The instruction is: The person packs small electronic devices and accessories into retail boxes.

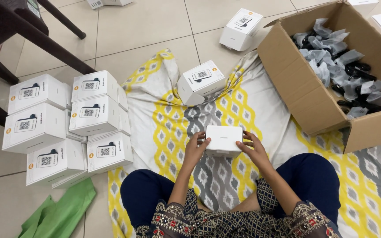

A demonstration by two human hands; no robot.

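Tiled floor under a patterned cloth (173,128): my left hand (195,150) and right hand (254,150) clamp a small white box (223,140) by its side walls, between them above my lap. It looks light, stiff and smooth, so I'd keep to those sides. Stacked boxes (67,123) sit left, a bag-filled carton (305,88) right.

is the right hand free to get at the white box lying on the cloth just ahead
Probably not yet: the right hand and left hand both hold a white box. The path to the box ahead looks clear.

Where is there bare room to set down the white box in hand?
Free: patterned cloth between the held box, the tilted box and the cardboard carton. Crowded: stacked white boxes by the left hand.
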